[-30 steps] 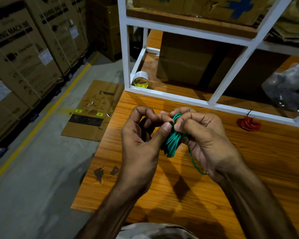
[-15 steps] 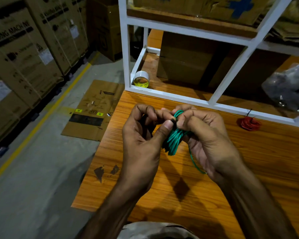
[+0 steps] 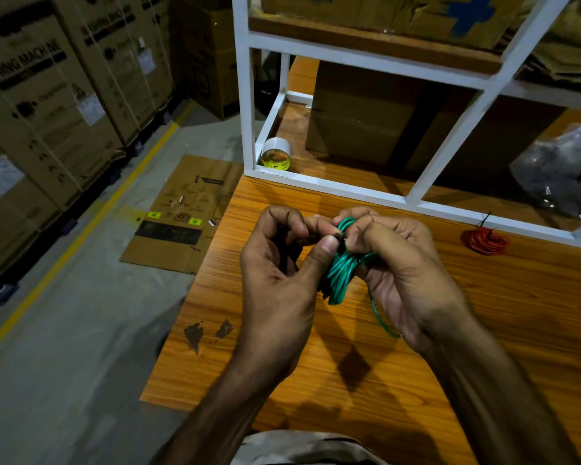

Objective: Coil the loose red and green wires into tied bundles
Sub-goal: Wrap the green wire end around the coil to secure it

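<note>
**Both hands pinch the green wire coil above the table**

The left hand (image 3: 282,280) and right hand (image 3: 406,273) meet over the wooden table (image 3: 483,313), fingers curled. Between them hangs the green wire coil (image 3: 341,270); the right hand's fingers wrap round its upper loops, while the left thumb and forefinger pinch a small dark tie at the coil's top. A loose green tail trails down below the right palm. The red wire bundle (image 3: 484,240) lies on the table well to the right of the right hand, by the white shelf frame (image 3: 332,184). A tape roll (image 3: 275,156) sits beyond the left hand.
</note>
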